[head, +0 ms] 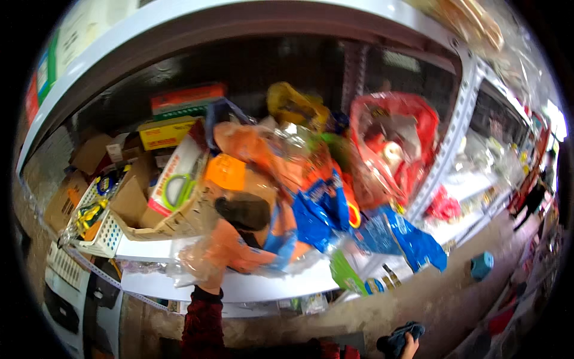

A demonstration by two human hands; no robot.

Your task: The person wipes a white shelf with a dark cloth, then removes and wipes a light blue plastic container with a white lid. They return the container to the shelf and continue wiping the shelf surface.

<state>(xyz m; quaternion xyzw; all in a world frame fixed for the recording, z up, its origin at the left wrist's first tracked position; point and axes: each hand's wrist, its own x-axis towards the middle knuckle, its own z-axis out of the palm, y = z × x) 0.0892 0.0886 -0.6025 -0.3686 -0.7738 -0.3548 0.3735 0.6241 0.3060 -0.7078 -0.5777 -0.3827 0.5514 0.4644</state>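
Observation:
My left hand (210, 269) reaches from a dark red sleeve to the shelf's front edge. Clear plastic and an orange plastic bag (237, 247) cover its blurred fingers, so its grip cannot be made out. Behind it a dark object (244, 211) lies on brown cardboard among the orange bags. At the bottom right, low over the floor, my right hand (410, 346) is closed on a dark blue-grey item (399, 337), perhaps cloth. Blue plastic packaging (314, 215) and a green packet (347, 273) lie right of the orange bags.
Open cardboard boxes (166, 226) and a white perforated basket (105, 238) fill the shelf's left. A red plastic bag (358, 170) stands beside the metal upright (448, 143). A blue stool-like object (482, 266) stands on the floor at right.

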